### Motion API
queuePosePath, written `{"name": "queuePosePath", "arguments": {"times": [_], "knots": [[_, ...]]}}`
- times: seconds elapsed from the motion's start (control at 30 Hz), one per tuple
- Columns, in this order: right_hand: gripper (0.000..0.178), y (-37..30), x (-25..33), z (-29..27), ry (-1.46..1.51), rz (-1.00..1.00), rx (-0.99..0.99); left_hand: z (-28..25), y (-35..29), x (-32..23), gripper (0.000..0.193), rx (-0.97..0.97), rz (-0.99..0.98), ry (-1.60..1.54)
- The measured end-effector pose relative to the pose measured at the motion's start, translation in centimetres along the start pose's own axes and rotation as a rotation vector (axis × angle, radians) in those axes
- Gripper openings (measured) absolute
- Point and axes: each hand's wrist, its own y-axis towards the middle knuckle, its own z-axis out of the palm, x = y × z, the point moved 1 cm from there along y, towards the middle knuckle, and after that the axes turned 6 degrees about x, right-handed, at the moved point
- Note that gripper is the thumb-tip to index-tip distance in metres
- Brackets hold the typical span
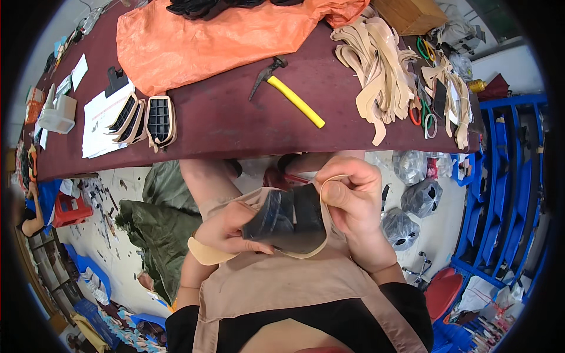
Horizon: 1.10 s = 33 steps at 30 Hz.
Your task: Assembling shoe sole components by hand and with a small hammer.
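Over my lap, my left hand (226,228) is closed on a dark, glossy curved block that looks like a shoe heel (285,220). A beige strip (306,253) runs round the lower and right edges of the heel. Thumb and fingers of my right hand (356,197) pinch the strip near the heel's upper right corner, where it bends into a small loop. The wide loose end of a beige strip (209,252) sticks out below my left wrist. My left fingers are partly hidden behind the heel.
On the dark red table lie a yellow-handled hammer (294,101), an orange sheet (206,47), a heap of beige strips (376,70), scissors (431,125), and several strip-edged black heels (160,120) by papers. A blue rack (500,194) stands right; filled plastic bags (421,197) lie on the floor.
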Motion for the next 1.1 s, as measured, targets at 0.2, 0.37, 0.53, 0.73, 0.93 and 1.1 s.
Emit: {"name": "queuePosePath", "arguments": {"times": [0.2,0.37,0.53,0.73,0.93,1.1], "knots": [[0.016,0.4,0.4,-0.1,0.249,0.213,0.118,-0.8,0.9,-1.2,0.015,0.196,0.069,0.076],[0.016,1.2,-1.0,-0.6,0.422,0.465,0.186,-1.4,1.1,-1.2,0.013,0.251,0.083,0.091],[0.033,2.3,-4.3,-3.6,0.198,0.423,0.066,-0.9,1.2,-0.5,0.033,0.153,0.223,0.117],[0.11,1.4,-2.0,0.4,-0.339,-0.084,0.159,0.3,3.9,-1.7,0.077,-0.521,0.175,0.836],[0.065,3.6,-2.0,0.8,-0.016,-0.073,-0.072,0.5,5.1,1.8,0.071,-0.793,0.025,0.109],[0.051,3.9,-1.7,0.1,0.015,-0.005,-0.131,0.2,4.1,2.3,0.048,-0.771,0.443,0.453]]}}
